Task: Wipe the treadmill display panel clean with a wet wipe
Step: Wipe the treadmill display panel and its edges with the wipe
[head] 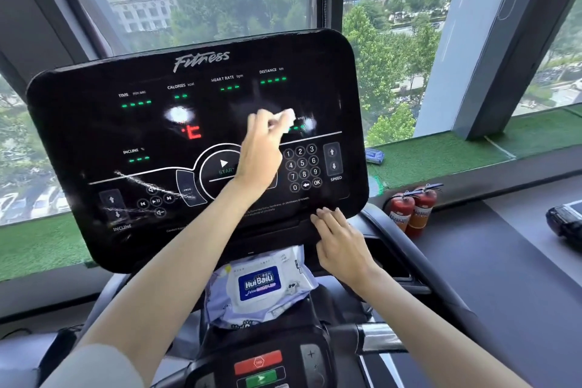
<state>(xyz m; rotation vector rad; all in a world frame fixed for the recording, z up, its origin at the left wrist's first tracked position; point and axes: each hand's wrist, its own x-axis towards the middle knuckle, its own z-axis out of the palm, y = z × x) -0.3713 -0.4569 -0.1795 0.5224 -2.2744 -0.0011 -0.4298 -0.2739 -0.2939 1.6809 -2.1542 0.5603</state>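
Left hand (261,151) raised against the display panel (94,129), fingers pinched on a white wet wipe (288,118) pressed to the glass just above the number keypad (302,167). Right hand (341,244) flat, fingers extended and together, tips resting on the panel's lower edge. Wipes pack (261,285) just below those fingertips, lid apparently closed. Wet streaks (148,184) well left of both hands, low on panel.

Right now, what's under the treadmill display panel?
A wet wipe pack lies below the display panel, its top edge hidden behind the panel. The right hand rests on the panel's lower edge.
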